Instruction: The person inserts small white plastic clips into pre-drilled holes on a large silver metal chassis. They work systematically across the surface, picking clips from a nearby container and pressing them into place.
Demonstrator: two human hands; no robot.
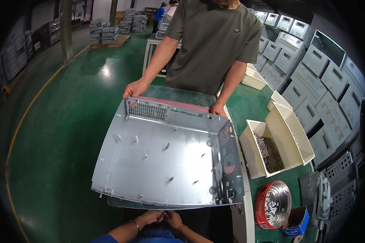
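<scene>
A large grey sheet-metal case (162,162), open at the top, spans the middle of the view. Several small pegs stand up from its floor, and one side wall has a vent grille (148,110). Just below its near edge, my left hand (151,217) and my right hand (174,220) meet with fingers closed together. Anything pinched between them is too small to make out. Across from me, a co-worker in a dark green T-shirt grips the case's far edge with one hand (136,88) at the left corner and another (219,108) at the right.
On the green-topped bench (247,105) at right are a cream bin (251,156) of small grey parts, a longer cream bin (290,133), a round red tin (263,206) of white pieces and a blue box (297,227). Grey metal housings (312,85) are stacked beyond.
</scene>
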